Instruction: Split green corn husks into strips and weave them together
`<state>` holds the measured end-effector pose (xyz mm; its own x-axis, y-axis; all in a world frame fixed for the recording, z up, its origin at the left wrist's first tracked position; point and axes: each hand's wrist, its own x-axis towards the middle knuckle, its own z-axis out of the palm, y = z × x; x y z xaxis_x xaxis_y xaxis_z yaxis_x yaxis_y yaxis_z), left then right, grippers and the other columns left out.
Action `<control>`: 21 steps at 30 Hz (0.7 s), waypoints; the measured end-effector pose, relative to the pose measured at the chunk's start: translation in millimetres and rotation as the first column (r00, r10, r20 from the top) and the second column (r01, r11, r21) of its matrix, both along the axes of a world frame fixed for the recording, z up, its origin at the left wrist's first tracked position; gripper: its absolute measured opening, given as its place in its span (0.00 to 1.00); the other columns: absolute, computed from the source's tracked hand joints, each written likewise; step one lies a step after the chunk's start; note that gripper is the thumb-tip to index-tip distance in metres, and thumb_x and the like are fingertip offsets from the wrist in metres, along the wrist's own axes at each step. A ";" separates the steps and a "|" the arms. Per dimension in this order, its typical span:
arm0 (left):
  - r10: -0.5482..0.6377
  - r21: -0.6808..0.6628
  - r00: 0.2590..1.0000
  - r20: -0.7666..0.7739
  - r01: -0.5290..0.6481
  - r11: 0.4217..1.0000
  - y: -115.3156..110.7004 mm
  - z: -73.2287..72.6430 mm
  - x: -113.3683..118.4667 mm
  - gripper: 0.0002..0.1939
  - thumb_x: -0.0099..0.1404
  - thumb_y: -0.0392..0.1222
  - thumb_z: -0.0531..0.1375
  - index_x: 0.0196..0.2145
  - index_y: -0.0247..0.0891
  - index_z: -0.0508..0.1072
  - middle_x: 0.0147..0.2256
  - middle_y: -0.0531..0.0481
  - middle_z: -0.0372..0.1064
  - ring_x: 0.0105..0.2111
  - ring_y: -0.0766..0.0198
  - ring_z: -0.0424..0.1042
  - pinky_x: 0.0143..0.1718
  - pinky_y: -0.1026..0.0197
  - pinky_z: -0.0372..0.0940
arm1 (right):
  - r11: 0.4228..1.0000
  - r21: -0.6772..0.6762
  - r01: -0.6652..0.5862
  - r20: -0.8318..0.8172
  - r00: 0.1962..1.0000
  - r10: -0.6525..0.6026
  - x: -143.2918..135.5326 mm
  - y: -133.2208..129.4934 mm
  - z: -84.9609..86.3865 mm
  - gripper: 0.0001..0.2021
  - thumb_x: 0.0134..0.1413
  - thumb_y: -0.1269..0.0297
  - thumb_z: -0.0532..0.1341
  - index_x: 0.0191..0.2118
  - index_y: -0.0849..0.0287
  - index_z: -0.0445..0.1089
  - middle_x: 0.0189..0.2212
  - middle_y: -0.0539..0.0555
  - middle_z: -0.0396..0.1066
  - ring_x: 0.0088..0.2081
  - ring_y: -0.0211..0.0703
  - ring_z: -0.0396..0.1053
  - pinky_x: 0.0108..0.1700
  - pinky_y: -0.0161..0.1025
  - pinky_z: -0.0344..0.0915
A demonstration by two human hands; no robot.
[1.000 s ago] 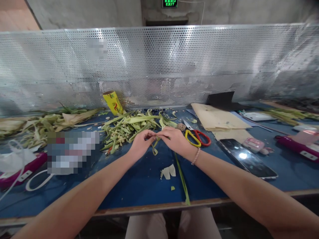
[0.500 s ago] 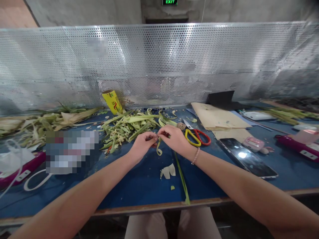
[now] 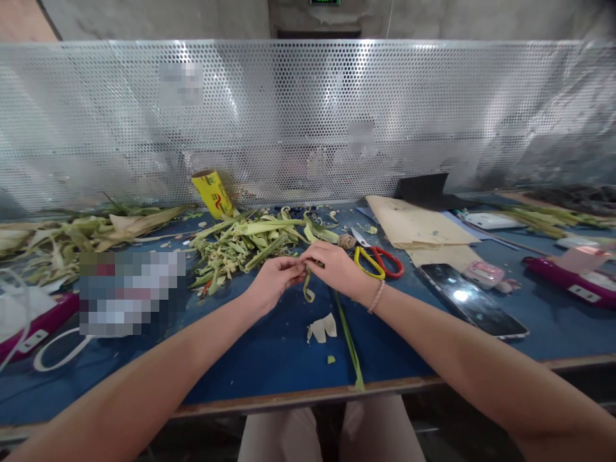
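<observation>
Over the blue tabletop, my left hand and my right hand meet with their fingers closed together. A narrow, curled green leaf strip hangs from between the fingertips; its upper part is hidden by them. Behind the hands lies a heap of green leaf strips. A long green leaf strip runs below my right hand to the table's front edge. Pale scraps and a small green piece lie in front of the hands. Scissors with one yellow and one red handle rest beside my right wrist.
A perforated metal screen closes off the table's back. Left stand a yellow tube and dry husks. A small twine ball, brown paper, a phone and a magenta power strip are at right.
The view has shifted slightly, so everything sits a little further up and left. My hands keep their hold on the strip, with the fingers moving only slightly.
</observation>
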<state>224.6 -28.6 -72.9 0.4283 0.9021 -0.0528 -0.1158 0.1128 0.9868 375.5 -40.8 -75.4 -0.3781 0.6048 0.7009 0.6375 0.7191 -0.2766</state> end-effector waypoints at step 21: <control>0.075 0.141 0.988 -0.136 -0.056 0.988 1.5 -1.3 -2.4 0.10 0.48 0.44 0.62 0.22 0.34 0.70 0.22 0.53 0.65 0.24 0.70 0.63 0.30 0.64 0.60 | 0.999 0.029 0.045 0.050 0.998 -0.046 4.2 0.3 -1.3 0.03 0.50 0.73 0.57 0.31 0.60 0.67 0.32 0.54 0.64 0.37 0.41 0.62 0.43 0.41 0.61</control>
<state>222.1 -27.1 -74.2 0.3653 0.9307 0.0172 0.0224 -0.0273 0.9994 379.7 -40.5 -76.6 -0.3860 0.6024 0.6986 0.6822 0.6962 -0.2234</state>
